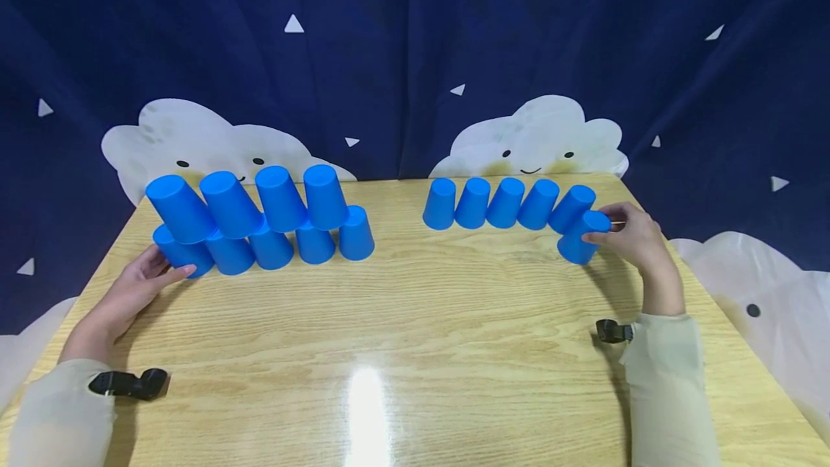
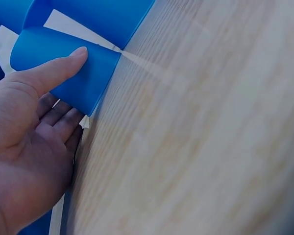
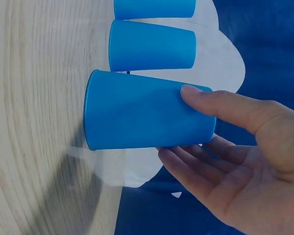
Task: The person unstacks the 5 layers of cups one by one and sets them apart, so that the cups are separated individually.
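My left hand [image 1: 139,281] is at the leftmost lower cup [image 1: 184,251], an upside-down blue plastic cup in a two-tier stack at the left. In the left wrist view the thumb [image 2: 63,68] lies across that cup's side, while the other fingers reach round its far side. At the right, my right hand [image 1: 634,236] holds another upside-down blue cup [image 1: 577,245] near its closed end. The right wrist view shows the thumb [image 3: 206,98] on one side of this cup [image 3: 142,112] and the fingers curled under the other.
Several more upside-down cups [image 1: 473,204] stand in a row at the table's back right. In the left stack, an upper tier [image 1: 281,199] rests across the lower cups [image 1: 356,235]. Behind the wooden table [image 1: 454,337] hangs a dark blue curtain [image 1: 389,56] with clouds.
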The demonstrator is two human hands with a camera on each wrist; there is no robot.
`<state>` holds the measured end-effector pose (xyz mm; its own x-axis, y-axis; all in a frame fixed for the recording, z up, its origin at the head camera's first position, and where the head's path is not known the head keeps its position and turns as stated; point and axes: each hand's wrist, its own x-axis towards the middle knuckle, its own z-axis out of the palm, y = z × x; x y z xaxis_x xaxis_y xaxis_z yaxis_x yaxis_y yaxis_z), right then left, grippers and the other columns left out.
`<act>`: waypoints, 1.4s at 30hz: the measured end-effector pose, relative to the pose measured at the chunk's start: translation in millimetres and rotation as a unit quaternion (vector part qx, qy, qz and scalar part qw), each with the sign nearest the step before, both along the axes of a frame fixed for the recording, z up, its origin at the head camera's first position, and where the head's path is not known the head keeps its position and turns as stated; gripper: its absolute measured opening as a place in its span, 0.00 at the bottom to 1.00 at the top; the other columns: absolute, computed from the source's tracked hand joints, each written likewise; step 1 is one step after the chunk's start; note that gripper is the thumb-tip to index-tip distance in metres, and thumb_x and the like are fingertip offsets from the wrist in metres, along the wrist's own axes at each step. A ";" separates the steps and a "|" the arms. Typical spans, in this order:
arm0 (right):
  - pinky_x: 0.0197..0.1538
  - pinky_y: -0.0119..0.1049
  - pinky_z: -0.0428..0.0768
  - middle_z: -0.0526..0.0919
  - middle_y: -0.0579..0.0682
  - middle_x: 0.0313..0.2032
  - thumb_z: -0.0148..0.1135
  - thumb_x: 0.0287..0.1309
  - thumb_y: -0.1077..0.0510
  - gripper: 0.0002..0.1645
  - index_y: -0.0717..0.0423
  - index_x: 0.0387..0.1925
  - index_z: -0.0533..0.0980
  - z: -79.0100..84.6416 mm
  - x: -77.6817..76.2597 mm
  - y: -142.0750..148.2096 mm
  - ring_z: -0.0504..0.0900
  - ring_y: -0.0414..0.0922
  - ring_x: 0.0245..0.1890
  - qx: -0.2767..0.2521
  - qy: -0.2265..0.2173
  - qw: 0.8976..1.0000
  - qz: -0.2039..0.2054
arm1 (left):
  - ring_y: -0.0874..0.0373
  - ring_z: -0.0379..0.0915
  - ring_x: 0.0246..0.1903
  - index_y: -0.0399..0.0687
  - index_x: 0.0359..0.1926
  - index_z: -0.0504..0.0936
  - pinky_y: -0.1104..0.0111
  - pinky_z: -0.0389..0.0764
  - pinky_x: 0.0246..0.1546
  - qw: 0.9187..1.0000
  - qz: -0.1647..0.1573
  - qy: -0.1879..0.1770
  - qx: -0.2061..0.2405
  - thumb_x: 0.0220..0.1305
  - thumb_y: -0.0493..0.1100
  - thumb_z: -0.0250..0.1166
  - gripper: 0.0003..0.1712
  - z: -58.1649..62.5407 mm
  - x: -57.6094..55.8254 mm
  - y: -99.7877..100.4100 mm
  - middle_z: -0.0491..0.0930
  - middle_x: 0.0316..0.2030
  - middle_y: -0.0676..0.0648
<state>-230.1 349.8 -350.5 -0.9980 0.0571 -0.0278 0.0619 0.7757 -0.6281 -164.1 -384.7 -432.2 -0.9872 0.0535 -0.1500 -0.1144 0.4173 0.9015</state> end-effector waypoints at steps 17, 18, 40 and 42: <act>0.60 0.60 0.71 0.71 0.72 0.60 0.69 0.59 0.59 0.38 0.71 0.65 0.63 33.1 12.9 -27.4 0.70 0.68 0.60 0.023 0.075 0.996 -0.044 | 0.35 0.27 0.73 0.56 0.78 0.30 0.34 0.36 0.66 1.000 0.001 0.000 0.006 0.75 0.51 0.54 0.47 -0.8 1.4 -0.4 0.32 0.75 0.33; 0.61 0.58 0.71 0.72 0.71 0.60 0.69 0.59 0.59 0.38 0.71 0.64 0.64 35.9 13.8 -33.3 0.71 0.67 0.60 0.019 0.086 0.995 -0.042 | 0.34 0.27 0.72 0.55 0.78 0.30 0.34 0.36 0.66 1.000 0.002 0.000 0.006 0.75 0.51 0.54 0.48 -1.0 1.5 -0.5 0.32 0.75 0.33; 0.62 0.38 0.75 0.79 0.61 0.56 0.71 0.55 0.65 0.29 0.66 0.58 0.73 28.2 -29.4 -254.1 0.78 0.53 0.58 -0.248 0.083 0.936 0.233 | 0.33 0.27 0.72 0.53 0.77 0.29 0.34 0.36 0.66 1.000 0.001 -0.002 0.003 0.75 0.51 0.54 0.48 -2.0 -0.7 0.6 0.31 0.75 0.33; 0.61 0.36 0.76 0.80 0.60 0.55 0.72 0.55 0.65 0.29 0.67 0.58 0.73 25.6 -30.1 -272.6 0.79 0.51 0.57 -0.254 0.088 0.933 0.240 | 0.33 0.27 0.72 0.53 0.77 0.29 0.34 0.36 0.66 1.000 0.000 -0.003 0.003 0.75 0.51 0.54 0.48 -1.0 -0.6 0.1 0.31 0.75 0.32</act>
